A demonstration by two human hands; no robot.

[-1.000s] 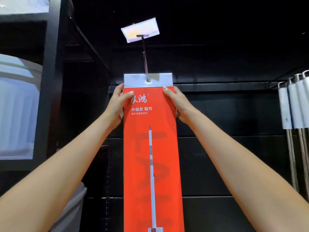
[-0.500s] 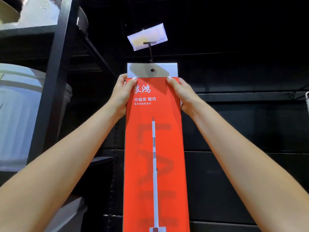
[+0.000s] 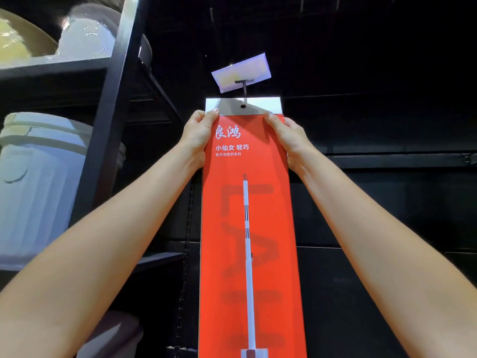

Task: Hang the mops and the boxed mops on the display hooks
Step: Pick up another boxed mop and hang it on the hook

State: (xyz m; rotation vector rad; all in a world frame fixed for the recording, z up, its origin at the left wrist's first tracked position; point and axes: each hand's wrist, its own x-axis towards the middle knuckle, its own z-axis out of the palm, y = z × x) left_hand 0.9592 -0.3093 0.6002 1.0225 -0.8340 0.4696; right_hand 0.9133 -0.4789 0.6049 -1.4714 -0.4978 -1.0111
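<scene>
A tall orange boxed mop (image 3: pixel 260 202), printed with a white mop picture, stands upright in front of me against a black display wall. Its white top tab (image 3: pixel 265 105) has a round hole, and the dark display hook (image 3: pixel 244 93) with a clear price tag holder (image 3: pixel 241 72) reaches to that hole. My left hand (image 3: pixel 198 136) grips the box's upper left edge with the thumb on the front. My right hand (image 3: pixel 287 136) grips the upper right edge the same way. The box's lower end runs out of view.
A dark metal shelving post (image 3: pixel 108 120) rises on the left. White plastic lidded bins (image 3: pixel 41 182) fill its shelves, with more containers on the shelf above. A black horizontal rail (image 3: pixel 397 158) crosses the wall on the right.
Both hands have kept hold of the box while its tab rose closer to the hook's tag. My view tilted up and left, so the hanging mops at the right left the frame.
</scene>
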